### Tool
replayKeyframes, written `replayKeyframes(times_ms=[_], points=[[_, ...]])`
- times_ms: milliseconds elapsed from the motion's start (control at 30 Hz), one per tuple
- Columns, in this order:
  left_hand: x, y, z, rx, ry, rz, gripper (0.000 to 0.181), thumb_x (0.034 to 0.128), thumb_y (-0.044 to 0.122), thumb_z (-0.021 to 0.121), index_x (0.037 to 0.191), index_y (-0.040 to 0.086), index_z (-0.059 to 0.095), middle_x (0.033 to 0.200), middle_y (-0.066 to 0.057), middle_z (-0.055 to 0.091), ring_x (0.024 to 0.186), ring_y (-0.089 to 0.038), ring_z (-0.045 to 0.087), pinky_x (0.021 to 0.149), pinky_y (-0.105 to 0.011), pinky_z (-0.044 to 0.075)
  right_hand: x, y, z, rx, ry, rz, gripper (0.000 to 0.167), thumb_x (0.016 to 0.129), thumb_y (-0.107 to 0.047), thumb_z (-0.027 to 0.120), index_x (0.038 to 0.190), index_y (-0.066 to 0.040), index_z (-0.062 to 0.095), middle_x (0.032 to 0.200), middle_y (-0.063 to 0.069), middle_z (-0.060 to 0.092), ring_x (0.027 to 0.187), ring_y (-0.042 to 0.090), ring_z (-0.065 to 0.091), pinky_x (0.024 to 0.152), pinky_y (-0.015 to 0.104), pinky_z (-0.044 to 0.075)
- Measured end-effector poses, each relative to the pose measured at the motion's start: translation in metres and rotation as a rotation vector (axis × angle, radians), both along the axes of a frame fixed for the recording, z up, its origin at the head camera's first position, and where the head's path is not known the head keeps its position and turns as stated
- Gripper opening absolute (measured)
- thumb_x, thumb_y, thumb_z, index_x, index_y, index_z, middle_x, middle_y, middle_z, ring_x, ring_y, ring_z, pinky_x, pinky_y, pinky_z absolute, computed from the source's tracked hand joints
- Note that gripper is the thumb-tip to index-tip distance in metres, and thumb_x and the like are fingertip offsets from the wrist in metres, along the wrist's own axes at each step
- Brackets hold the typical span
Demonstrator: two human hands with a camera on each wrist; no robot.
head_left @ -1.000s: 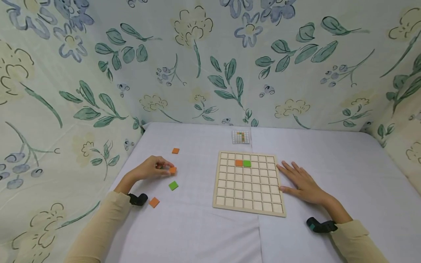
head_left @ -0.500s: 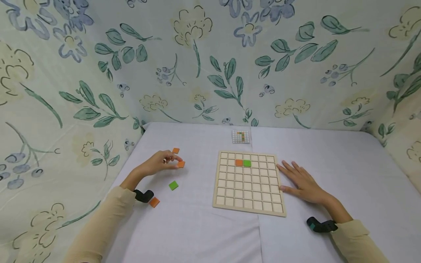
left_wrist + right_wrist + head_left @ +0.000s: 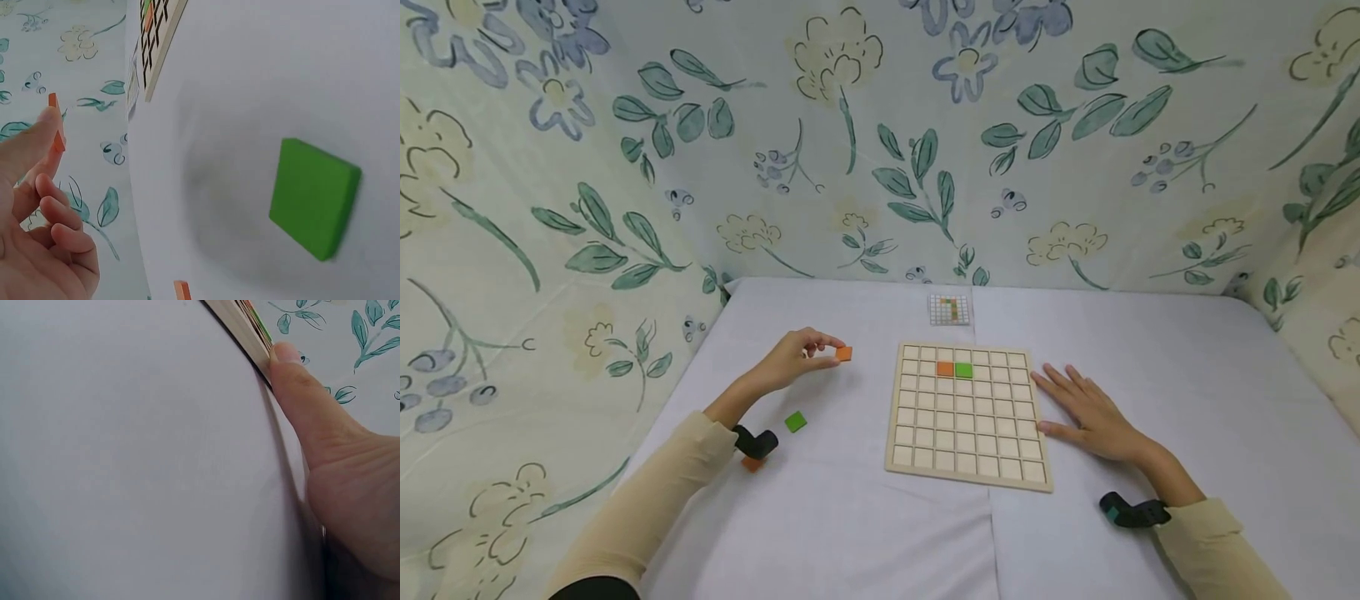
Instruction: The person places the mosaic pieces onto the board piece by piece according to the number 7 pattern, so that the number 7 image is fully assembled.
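Between thumb and fingertips the left hand pinches an orange tile, above the cloth left of the wooden grid board. The left wrist view shows the same tile edge-on in the left hand. One orange tile and one green tile sit side by side in the board's second row from the back. The right hand lies spread at the board's right edge, its thumb touching the rim; in the right wrist view the right hand's thumb meets that rim.
A loose green tile lies nearer than the left hand, and an orange tile is partly under the black wrist camera. A small pattern card lies behind the board. Floral cloth hangs behind the table.
The left hand has moved right and toward the back with its pinched orange tile. Its forearm now covers the spot of the rear orange tile. The right hand remains at the board's edge.
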State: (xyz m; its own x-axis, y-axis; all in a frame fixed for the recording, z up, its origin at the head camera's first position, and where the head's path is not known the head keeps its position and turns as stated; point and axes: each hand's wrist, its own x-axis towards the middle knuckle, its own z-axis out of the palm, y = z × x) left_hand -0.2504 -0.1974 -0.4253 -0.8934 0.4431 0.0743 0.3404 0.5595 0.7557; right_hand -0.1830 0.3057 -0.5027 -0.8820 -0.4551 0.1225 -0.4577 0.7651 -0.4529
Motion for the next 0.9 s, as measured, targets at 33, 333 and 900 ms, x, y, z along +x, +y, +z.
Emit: replayKeyframes(times_ms=[33, 333, 900], points=[[0.0, 0.004, 0.002, -0.005, -0.002, 0.003, 0.029, 0.0897, 0.014, 0.076, 0.118, 0.006, 0.073, 0.093, -0.008, 0.054, 0.085, -0.024, 0.044, 0.07, -0.034, 0.036, 0.0, 0.0, 0.0, -0.001, 0.001, 0.001, 0.077, 0.094, -0.038, 0.068, 0.157, -0.012, 0.031, 0.16, 0.024, 0.019, 0.145, 0.053, 0.006, 0.111, 0.068, 0.002], [-0.003, 0.039, 0.008, -0.023, 0.002, -0.008, 0.029, 0.0896, 0.017, 0.077, 0.117, 0.007, 0.074, 0.094, -0.013, 0.055, 0.082, -0.022, 0.043, 0.07, -0.033, 0.034, 0.0, 0.0, 0.0, 0.008, -0.004, -0.002, 0.078, 0.095, -0.038, 0.067, 0.158, -0.013, 0.029, 0.161, 0.023, 0.018, 0.145, 0.052, 0.005, 0.111, 0.068, 0.002], [-0.013, 0.105, 0.008, -0.018, -0.026, -0.099, 0.031, 0.0907, 0.022, 0.076, 0.118, 0.008, 0.073, 0.088, -0.004, 0.051, 0.078, -0.017, 0.04, 0.064, -0.026, 0.031, 0.0, -0.001, 0.002, 0.012, -0.007, -0.006, 0.078, 0.095, -0.039, 0.067, 0.157, -0.012, 0.03, 0.161, 0.024, 0.018, 0.145, 0.053, 0.005, 0.11, 0.069, 0.003]])
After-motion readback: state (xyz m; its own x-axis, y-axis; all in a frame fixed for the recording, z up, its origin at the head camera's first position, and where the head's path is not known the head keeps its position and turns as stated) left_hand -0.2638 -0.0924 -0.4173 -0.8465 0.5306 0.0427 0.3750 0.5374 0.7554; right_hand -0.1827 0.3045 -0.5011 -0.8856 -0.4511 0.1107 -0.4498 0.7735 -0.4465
